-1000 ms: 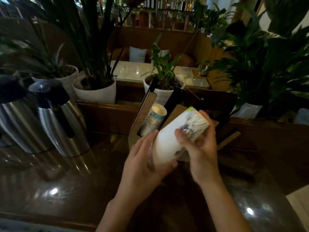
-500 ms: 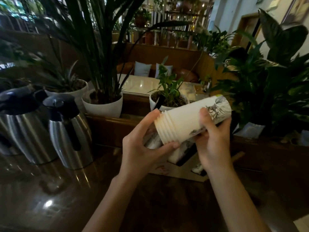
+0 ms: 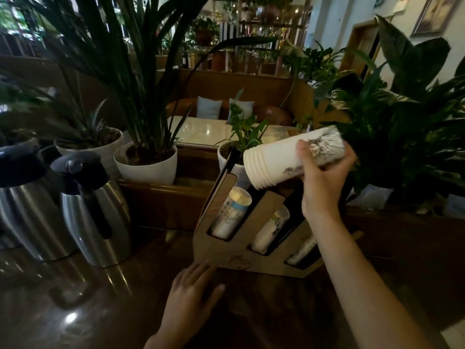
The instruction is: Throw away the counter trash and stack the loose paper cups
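Cup holder (image 3: 241, 250): I see it mid-counter (image 3: 100, 311), three cup stacks in its slots.
Jugs (image 3: 93, 210): left of holder.
Potted plants (image 3: 148, 162): behind, along the ledge.
Held cup stack (image 3: 289, 157): above the holder.

1. Two steel thermal jugs with dark lids stand at the left edge of the dark glossy counter (image 3: 100, 311): the nearer jug (image 3: 93, 210) sits just beside the farther jug (image 3: 22, 205), which the frame's left side cuts off
2. Along the wooden ledge (image 3: 161, 195) behind the counter's far edge stand white pots: a large pot (image 3: 148, 165) of long dark blades, a second pot (image 3: 100, 149) to its left with spiky leaves, and a small pot (image 3: 232, 159) with a light green plant
3. A broad-leaved plant (image 3: 402, 122) fills the right side
4. Beyond the ledge, a pale table (image 3: 214, 129) fronts a brown bench with two light cushions (image 3: 208, 107)
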Motion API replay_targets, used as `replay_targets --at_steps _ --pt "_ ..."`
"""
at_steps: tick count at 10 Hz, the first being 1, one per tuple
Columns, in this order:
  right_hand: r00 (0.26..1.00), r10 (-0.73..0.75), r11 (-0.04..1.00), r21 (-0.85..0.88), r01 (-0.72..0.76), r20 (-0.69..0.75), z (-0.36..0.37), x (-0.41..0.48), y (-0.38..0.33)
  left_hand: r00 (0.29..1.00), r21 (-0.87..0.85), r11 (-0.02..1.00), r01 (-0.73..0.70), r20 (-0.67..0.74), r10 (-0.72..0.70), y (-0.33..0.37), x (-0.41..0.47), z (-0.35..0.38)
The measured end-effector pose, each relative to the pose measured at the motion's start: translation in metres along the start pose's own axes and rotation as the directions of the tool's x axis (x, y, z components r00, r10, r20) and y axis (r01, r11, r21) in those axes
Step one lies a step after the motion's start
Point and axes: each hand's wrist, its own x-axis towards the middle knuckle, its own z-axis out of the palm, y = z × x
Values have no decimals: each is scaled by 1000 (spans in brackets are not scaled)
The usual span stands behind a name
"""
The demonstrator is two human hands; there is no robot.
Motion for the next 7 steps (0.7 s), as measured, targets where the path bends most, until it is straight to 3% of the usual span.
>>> replay_targets --at_steps 1,2,3,4,5,6,7 --pt "992 -82 960 -259 105 100 4 5 13 962 215 969 121 215 -167 -20 -4 25" --pt "957 -72 809 -544 220 281 8 2 23 969 205 973 103 202 -145 -22 -6 34" --pt "852 -26 552 -703 449 524 12 -11 37 974 211 972 107 173 -145 -26 -8 36" --pt "766 35 308 -736 603 642 12 -20 43 976 214 971 103 168 -140 -28 -8 39" --pt "750 158 190 -765 615 642 14 -20 36 974 207 973 104 179 -142 -27 -8 38" --pt "719 254 200 -762 616 647 16 -23 21 970 191 976 109 195 -146 -29 -7 37" --pt "752 183 427 -741 519 633 10 -27 0 962 193 975 111 224 -154 -24 -9 34"
